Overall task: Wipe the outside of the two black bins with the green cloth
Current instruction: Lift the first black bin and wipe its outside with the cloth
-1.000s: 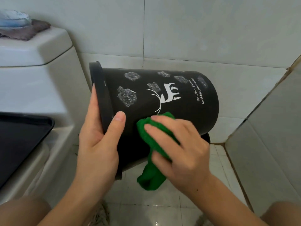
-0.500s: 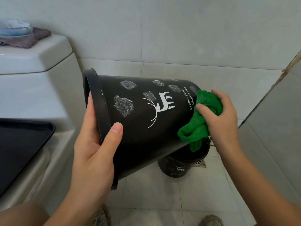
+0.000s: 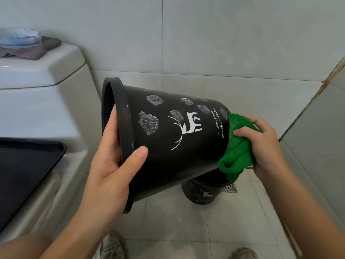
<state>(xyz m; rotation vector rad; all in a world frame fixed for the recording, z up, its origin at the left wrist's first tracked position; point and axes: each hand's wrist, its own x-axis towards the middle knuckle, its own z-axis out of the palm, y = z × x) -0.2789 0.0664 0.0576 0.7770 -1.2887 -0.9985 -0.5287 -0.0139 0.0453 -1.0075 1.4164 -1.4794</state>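
Note:
A black bin (image 3: 173, 144) with a white deer print is held on its side in the air, its open rim to the left. My left hand (image 3: 112, 165) grips that rim, thumb on the outer wall and fingers inside. My right hand (image 3: 265, 144) holds the bunched green cloth (image 3: 237, 148) against the bin's base end at the right. A second black bin (image 3: 203, 193) stands upright on the floor below, mostly hidden by the first bin and the hanging cloth.
A white toilet (image 3: 46, 116) fills the left, with a black tray (image 3: 24, 167) on its seat and a grey cloth and blue item on the cistern. A floor drain (image 3: 228, 187) lies by the standing bin. Tiled walls close the back and right. My shoes (image 3: 112, 247) show below.
My right hand slid the cloth from the bin's middle wall to its base end. The bin tilted base-down and the standing bin came into view.

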